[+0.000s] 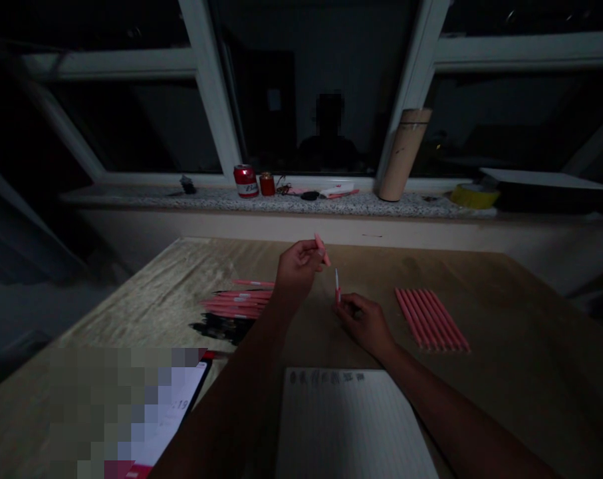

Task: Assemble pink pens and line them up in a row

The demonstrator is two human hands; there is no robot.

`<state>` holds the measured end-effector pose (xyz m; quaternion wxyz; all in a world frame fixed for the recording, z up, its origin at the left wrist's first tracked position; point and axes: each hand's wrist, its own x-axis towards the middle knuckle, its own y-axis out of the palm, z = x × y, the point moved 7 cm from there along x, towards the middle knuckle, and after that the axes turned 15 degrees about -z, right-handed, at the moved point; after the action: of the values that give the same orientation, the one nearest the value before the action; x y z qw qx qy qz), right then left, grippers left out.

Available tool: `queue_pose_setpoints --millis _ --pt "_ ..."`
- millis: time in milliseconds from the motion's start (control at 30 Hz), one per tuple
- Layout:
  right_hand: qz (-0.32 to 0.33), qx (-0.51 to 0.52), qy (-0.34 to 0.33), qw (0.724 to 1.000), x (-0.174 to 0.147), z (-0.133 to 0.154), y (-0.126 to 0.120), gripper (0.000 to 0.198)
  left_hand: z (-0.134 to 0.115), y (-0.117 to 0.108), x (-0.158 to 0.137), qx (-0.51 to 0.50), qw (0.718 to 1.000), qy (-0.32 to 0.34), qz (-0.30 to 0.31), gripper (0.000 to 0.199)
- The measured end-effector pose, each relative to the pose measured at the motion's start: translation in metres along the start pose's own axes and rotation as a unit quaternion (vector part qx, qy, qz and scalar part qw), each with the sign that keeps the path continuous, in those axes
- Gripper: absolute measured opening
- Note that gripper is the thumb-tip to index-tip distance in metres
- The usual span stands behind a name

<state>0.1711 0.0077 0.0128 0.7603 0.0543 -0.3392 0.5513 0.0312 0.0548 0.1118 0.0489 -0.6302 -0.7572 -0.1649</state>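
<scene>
Between the fingers of my left hand (pixel 300 266) is a pink pen barrel (pixel 322 249), held tilted above the table. Lower and to the right, my right hand (pixel 365 319) pinches a pen's lower part (pixel 338 289), with a pale, thin refill pointing upward out of it. A small gap separates the two pieces. Left of my left forearm lies a loose pile of pink pens (pixel 236 303), partly hidden by the arm, with black pieces (pixel 221 327) just in front of it. To the right of my right hand, several pink pens (pixel 431 319) lie side by side in a neat row.
Lined paper (pixel 351 426) with writing lies between my forearms. A lit phone (pixel 174 412) is at the lower left, partly blurred out. On the windowsill stand a red can (pixel 246 181), a small red jar (pixel 266 184), a tall flask (pixel 405 156) and yellow tape (pixel 475 197).
</scene>
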Motion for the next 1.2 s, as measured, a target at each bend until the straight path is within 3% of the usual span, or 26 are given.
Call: queue_pose_setpoints --millis 500,1200 --pt "0.024 0.002 -0.001 1.000 -0.002 0.001 0.004 0.019 0.007 -0.003 -0.002 -0.039 0.999 -0.025 0.012 0.019" --pt "0.019 -0.006 0.002 1.000 -0.001 0.004 0.002 0.022 0.018 0.011 -0.013 0.026 0.992 -0.032 0.123 0.018"
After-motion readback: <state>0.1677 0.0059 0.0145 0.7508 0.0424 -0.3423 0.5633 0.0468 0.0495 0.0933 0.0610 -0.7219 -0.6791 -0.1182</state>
